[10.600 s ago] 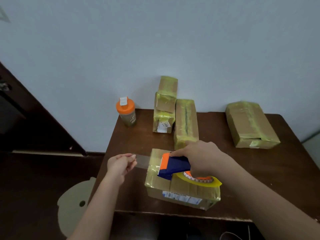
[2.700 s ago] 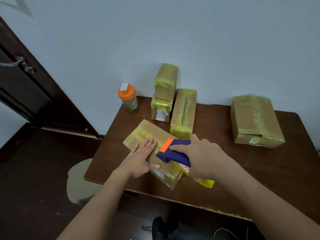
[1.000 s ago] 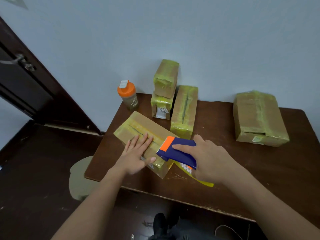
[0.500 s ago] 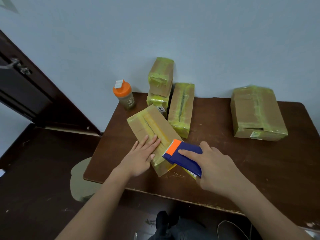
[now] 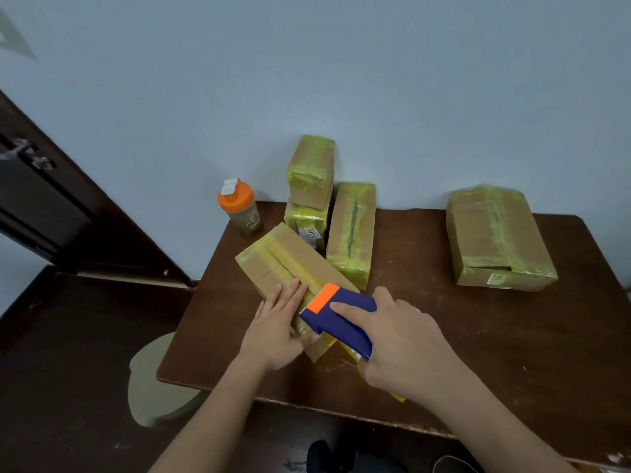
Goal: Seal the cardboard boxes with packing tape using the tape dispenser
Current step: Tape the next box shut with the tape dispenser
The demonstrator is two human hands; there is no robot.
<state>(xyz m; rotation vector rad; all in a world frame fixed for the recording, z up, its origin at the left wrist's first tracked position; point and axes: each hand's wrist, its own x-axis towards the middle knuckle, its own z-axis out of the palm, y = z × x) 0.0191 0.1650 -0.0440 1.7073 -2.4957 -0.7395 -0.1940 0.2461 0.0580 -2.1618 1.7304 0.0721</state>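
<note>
A long cardboard box (image 5: 273,264) with yellowish tape along its top seam lies at an angle on the brown table (image 5: 478,336), near the front left. My left hand (image 5: 276,326) presses flat on the box's near end, fingers straight. My right hand (image 5: 396,343) grips the blue and orange tape dispenser (image 5: 336,315), whose orange front edge sits on the box's near end beside my left fingers. The dispenser's yellow tape roll is mostly hidden under my right hand.
Two small taped boxes (image 5: 310,172) are stacked at the back, with a long taped box (image 5: 351,233) beside them and a larger taped box (image 5: 495,237) at the back right. An orange-lidded bottle (image 5: 240,208) stands at the back left corner. A beige stool (image 5: 153,380) sits left of the table.
The angled box has turned more lengthwise away from me. Both hands stay at its near end, with the dispenser's front edge resting on the box top.
</note>
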